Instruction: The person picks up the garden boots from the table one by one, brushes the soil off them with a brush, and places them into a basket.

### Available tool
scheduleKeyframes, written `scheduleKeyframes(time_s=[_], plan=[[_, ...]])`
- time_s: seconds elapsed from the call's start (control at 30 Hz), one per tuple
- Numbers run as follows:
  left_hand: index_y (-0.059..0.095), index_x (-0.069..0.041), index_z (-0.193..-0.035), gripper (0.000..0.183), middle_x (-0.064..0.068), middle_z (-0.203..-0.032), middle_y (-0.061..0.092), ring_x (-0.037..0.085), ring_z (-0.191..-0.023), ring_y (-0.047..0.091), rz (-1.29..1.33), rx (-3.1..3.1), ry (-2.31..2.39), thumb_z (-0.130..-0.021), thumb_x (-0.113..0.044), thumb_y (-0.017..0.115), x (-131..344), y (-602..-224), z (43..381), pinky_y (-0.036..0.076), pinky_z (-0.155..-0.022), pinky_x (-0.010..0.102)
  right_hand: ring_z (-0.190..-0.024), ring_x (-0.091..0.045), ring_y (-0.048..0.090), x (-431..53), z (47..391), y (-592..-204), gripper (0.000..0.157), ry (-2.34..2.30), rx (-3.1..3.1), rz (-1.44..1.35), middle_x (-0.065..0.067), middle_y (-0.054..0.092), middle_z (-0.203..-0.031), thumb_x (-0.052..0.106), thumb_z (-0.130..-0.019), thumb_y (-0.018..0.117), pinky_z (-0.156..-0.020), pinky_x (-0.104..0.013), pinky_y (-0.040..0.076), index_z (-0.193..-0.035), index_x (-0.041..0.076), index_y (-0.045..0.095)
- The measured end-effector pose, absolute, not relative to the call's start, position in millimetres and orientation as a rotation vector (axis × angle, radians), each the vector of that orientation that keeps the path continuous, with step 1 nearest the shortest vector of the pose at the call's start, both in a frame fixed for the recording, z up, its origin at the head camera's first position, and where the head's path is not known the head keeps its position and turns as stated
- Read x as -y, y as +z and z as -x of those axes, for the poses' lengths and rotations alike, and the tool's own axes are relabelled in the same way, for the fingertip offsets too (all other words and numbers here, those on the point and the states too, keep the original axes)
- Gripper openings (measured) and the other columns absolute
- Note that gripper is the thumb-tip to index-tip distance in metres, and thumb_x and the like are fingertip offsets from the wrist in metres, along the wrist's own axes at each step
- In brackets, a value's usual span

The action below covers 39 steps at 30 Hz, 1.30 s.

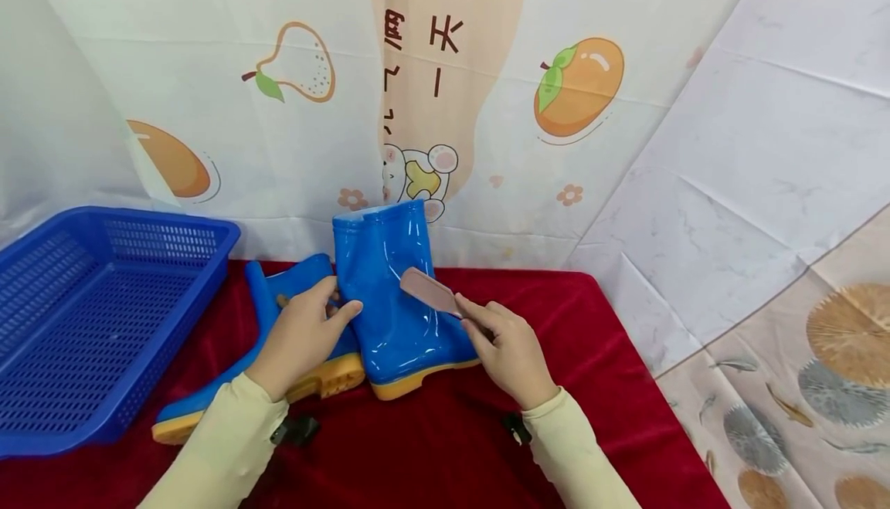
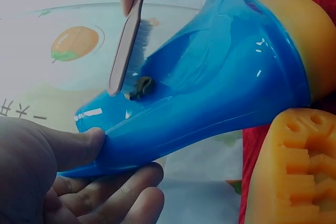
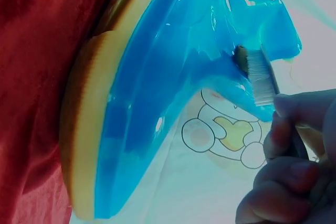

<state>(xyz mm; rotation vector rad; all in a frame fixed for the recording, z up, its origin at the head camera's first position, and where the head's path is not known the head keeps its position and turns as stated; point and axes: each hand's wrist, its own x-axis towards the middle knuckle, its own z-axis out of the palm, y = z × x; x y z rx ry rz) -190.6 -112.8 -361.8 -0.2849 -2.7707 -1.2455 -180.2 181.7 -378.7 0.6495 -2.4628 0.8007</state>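
Observation:
A blue rain boot (image 1: pixel 389 285) with a yellow sole stands upright on the red cloth. My left hand (image 1: pixel 306 331) grips its shaft from the left, thumb (image 2: pixel 84 145) on one side and fingers on the other. In my right hand (image 1: pixel 511 347) is the handle of a scrub brush (image 1: pixel 427 290) with a pinkish-brown back and pale bristles (image 3: pixel 260 80). The bristles lie against the boot's shaft, right beside a dark brown smudge (image 2: pixel 142 87). A second blue boot (image 1: pixel 208 393), with brown marks on its shaft, is partly hidden behind my left hand.
At the left is a blue plastic basket (image 1: pixel 229 235) with slotted walls. Red cloth (image 1: pixel 556 300) covers the table, and a printed white curtain (image 1: pixel 487 231) hangs directly behind the boots. Patterned fabric (image 1: pixel 765 416) lies beyond the table's right edge.

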Motion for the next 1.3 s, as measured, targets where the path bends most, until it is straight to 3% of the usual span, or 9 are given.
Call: scheduleKeyframes(time_s=[0.2,0.37,0.63,1.0,1.3], plan=[[0.051,-0.009,-0.124,0.044,0.008,-0.099,0.064,0.02,-0.079,0.059,0.271,2.786,-1.233,-0.094,-0.042,0.055,113.9,-362.3,189.8,0.056,-0.069,0.038,-0.059,-0.002,0.037,-179.8,181.8,-380.0,0.049,0.811,2.409,-0.777,0.013,0.046,-0.072,0.01,-0.086,0.07,-0.049,-0.015,0.034,-0.131,0.024,0.058],[0.05,-0.01,-0.127,0.049,0.007,-0.1,0.065,0.02,-0.082,0.06,0.293,2.794,-1.228,-0.093,-0.045,0.056,109.9,-359.4,187.4,0.056,-0.071,0.039,-0.063,-0.001,0.037,-176.0,181.0,-383.1,0.053,0.729,2.397,-0.9,0.011,0.046,-0.074,0.008,-0.085,0.071,-0.051,-0.012,0.035,-0.133,0.025,0.056],[0.05,-0.009,-0.128,0.048,0.008,-0.101,0.064,0.02,-0.08,0.059,0.301,2.761,-1.261,-0.093,-0.043,0.056,107.6,-361.1,190.2,0.055,-0.07,0.036,-0.058,-0.002,0.036,-182.3,179.7,-382.8,0.051,0.708,2.482,-0.744,0.015,0.045,-0.07,0.012,-0.083,0.073,-0.048,-0.015,0.035,-0.129,0.029,0.059],[0.052,-0.006,-0.109,0.037,0.007,-0.077,0.056,0.021,-0.064,0.05,0.246,2.759,-1.276,-0.095,-0.039,0.055,117.7,-369.9,198.0,0.045,-0.056,0.028,-0.059,-0.003,0.042,-191.3,176.2,-370.0,0.038,0.754,2.655,-0.738,0.019,0.054,-0.071,0.018,-0.089,0.068,-0.05,-0.018,0.04,-0.125,0.029,0.063],[0.052,-0.007,-0.106,0.037,0.008,-0.076,0.054,0.021,-0.064,0.049,0.257,2.747,-1.276,-0.095,-0.042,0.054,115.6,-368.4,196.3,0.044,-0.055,0.029,-0.058,-0.002,0.04,-190.1,179.3,-372.2,0.042,0.841,2.549,-0.814,0.017,0.049,-0.071,0.017,-0.089,0.068,-0.049,-0.017,0.038,-0.129,0.028,0.06]])
